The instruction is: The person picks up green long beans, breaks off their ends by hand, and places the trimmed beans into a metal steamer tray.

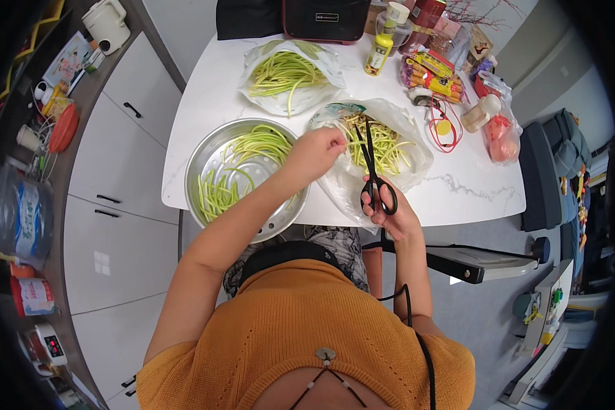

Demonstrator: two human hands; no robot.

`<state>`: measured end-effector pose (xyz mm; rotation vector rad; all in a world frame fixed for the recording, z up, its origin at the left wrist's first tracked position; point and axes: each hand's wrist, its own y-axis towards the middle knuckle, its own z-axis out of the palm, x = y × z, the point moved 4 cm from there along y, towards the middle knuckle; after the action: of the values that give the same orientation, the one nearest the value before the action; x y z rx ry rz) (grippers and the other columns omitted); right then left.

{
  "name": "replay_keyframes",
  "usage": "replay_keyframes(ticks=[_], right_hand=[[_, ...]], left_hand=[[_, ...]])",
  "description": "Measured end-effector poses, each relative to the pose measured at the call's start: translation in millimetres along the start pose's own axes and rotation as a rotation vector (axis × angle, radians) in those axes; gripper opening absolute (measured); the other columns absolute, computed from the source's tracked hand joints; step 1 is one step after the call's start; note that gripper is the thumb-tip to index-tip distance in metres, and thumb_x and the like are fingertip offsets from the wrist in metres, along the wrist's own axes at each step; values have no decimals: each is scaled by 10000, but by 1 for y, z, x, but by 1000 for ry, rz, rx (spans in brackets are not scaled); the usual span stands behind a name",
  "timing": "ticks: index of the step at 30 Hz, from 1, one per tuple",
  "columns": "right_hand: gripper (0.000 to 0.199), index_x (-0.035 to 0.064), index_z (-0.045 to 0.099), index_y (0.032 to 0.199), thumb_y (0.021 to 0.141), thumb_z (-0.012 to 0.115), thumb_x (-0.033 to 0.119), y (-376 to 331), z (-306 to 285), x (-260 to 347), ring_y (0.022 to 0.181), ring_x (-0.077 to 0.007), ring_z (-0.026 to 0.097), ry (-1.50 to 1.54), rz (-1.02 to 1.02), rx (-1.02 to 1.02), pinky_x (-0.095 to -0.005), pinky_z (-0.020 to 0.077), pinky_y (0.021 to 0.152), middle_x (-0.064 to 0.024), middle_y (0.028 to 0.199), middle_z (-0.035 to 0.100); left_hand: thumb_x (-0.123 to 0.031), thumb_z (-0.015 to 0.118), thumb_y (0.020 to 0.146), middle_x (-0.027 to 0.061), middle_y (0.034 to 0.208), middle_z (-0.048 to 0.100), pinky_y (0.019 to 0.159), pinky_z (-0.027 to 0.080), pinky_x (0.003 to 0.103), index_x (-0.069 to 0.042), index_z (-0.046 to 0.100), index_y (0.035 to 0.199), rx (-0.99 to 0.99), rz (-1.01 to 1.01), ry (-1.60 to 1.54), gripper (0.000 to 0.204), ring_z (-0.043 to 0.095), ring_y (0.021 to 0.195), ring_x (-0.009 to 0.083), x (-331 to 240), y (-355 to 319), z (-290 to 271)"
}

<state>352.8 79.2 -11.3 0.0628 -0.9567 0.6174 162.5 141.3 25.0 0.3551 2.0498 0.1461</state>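
Note:
My right hand [396, 219] has its fingers through the handles of black scissors [369, 164]. Their blades stand apart, pointing away from me over an opened clear plastic bag [417, 150]. Inside that bag lie cut green stem pieces [387, 152] and brownish ends. My left hand [314, 154] is closed in a pinch on a green stem, apparently a garlic scape [349, 145], beside the blades; most of it is hidden. Under my left forearm sits a round steel colander [193, 154] with long green garlic scapes [256, 145] in it.
Behind the colander, another plastic bag [328, 85] holds more long scapes. A yellow bottle [378, 55], packaged sausages [430, 75], a red cord [445, 145], a shaker jar [480, 113] and a bag of red items [502, 140] crowd the white table [471, 195] at the right.

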Motion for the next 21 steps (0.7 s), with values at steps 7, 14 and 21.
replay_keyframes(ticks=[7, 14, 21], right_hand=[[314, 53, 507, 1146, 902, 609, 222, 4, -4, 4, 492, -71, 481, -205, -83, -232, -174, 286, 387, -14, 697, 544], [384, 26, 477, 1200, 854, 632, 83, 8, -10, -3, 581, -69, 529, -650, -107, -222, -195, 399, 533, -4, 729, 586], [463, 51, 591, 1194, 738, 638, -13, 7, -10, -6, 703, -79, 557, -1041, -95, -232, -213, 456, 678, -32, 809, 637]], left_hand=[[-110, 628, 785, 119, 757, 594, 631, 456, 340, -31, 614, 848, -6, 59, 107, 103, 576, 675, 254, -6, -7, -1], [-114, 624, 777, 86, 806, 582, 706, 458, 364, -47, 621, 827, -50, 154, 302, 83, 561, 807, 283, -15, -45, -34], [-79, 616, 755, 69, 805, 591, 737, 455, 360, -46, 619, 776, -152, 137, 659, 40, 551, 833, 261, 11, -116, -93]])
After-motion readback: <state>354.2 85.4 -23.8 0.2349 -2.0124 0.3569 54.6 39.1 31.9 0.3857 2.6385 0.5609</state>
